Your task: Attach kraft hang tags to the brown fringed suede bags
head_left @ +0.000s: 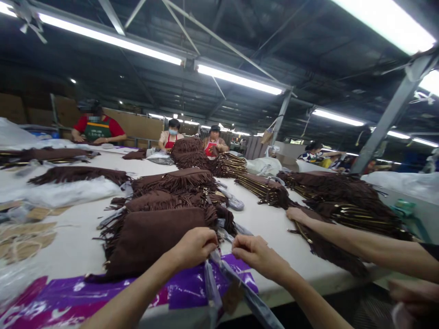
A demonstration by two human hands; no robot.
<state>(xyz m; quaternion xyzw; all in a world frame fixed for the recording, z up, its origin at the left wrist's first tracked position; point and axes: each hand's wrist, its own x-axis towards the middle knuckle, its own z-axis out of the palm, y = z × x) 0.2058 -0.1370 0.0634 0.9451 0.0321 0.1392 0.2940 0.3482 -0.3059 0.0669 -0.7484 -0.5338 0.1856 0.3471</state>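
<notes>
My left hand [197, 246] is closed on a strap wrapped in pale plastic [212, 285], above the table's front edge. Close on its right, my right hand [255, 253] has its fingers pinched together near the other length of the wrapped strap; whether they grip it is too small to tell. A brown tag [232, 297] hangs among the strap lengths. Beside my left hand lies a brown fringed bag [156, 237], with more fringed bags piled behind it. Purple plastic packaging [192, 285] lies beneath my hands and under the bag's front edge.
At the right, another person's hand [298, 214] touches a brown fringed piece. Piles of brown bags with gold zippers [363, 214] stand behind that arm. Paper tags [27, 240] and clear plastic lie at the left. Several people work across the white table [264, 228].
</notes>
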